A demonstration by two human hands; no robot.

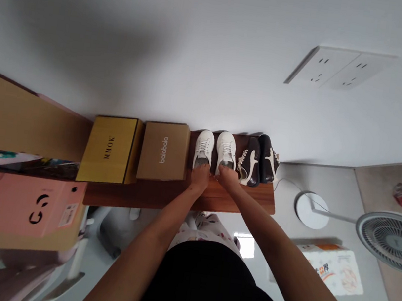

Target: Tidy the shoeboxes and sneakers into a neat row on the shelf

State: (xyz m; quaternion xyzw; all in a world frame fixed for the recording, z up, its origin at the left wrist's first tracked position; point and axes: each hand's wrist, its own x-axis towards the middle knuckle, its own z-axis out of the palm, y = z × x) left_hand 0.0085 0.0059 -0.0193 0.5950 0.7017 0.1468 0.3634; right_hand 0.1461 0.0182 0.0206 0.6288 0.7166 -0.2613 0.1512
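the left hand (pixel 199 176) is clenched on the heel of one white sneaker (pixel 204 148), and the right hand (pixel 227 176) on the heel of the other white sneaker (pixel 226 149). both stand on a narrow wooden table (pixel 239 198) mid-frame. a slipped grip could knock the black-and-white sneakers (pixel 258 161) just beside them. a yellow mmok box (pixel 109 150) and a kraft box (pixel 163 151) stand left; a white wall (pixel 200 46) with a double socket panel (pixel 341 68) rises above, a floor fan (pixel 392 242) at right.

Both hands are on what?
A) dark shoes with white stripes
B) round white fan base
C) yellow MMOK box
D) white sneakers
D. The left hand is on one white sneaker and the right hand on the other white sneaker, both at the heel end.
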